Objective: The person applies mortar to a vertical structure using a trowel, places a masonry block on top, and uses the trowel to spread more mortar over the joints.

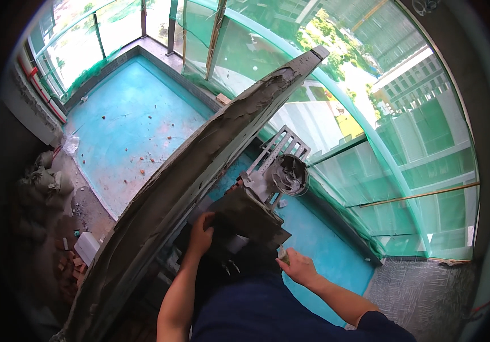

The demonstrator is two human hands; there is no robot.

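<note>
My left hand grips the edge of a dark, flat, mortar-stained board held in front of my body. My right hand is closed on the pale wooden handle of a trowel beside the board's right corner; how much of the blade lies there is unclear. A long, narrow wall top coated in wet grey mortar runs diagonally past my left side. Just beyond the board, a round bucket with grey mortar rests on or beside a white slatted plastic stool.
Blue-coated floor with scattered debris lies left of the wall, more blue floor below right. Green netting covers the railings. Sacks, loose red bricks and a white block lie left; rough grey floor is at lower right.
</note>
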